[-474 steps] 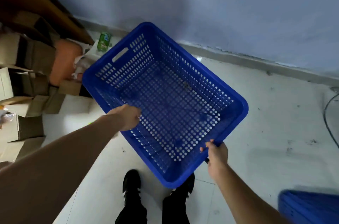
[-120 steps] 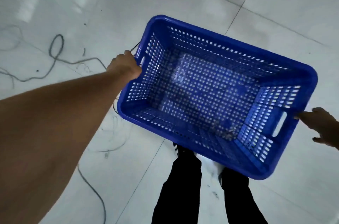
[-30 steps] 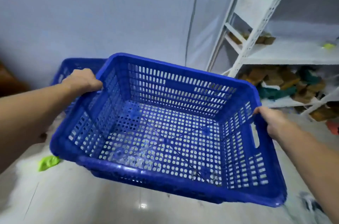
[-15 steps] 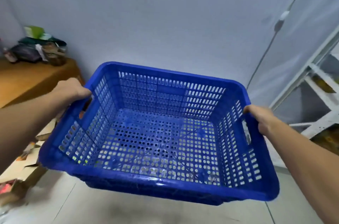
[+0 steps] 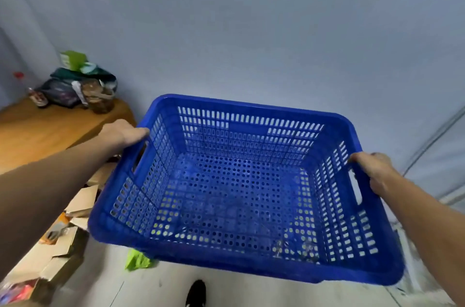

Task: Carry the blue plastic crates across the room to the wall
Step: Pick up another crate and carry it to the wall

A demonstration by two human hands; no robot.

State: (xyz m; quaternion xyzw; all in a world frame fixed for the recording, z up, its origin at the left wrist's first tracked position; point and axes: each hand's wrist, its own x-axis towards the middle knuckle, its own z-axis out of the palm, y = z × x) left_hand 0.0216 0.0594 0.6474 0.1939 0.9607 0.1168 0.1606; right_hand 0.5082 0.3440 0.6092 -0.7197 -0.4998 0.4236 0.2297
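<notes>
The view had swung off the shelving onto bare wall. Left hand and right hand both clutched the blue crate handles; set-down looked close

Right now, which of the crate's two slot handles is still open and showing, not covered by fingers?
The right-end slot on the blue perforated plastic crate: the right hand grips the rim above it, while the left hand fills the other.
</notes>
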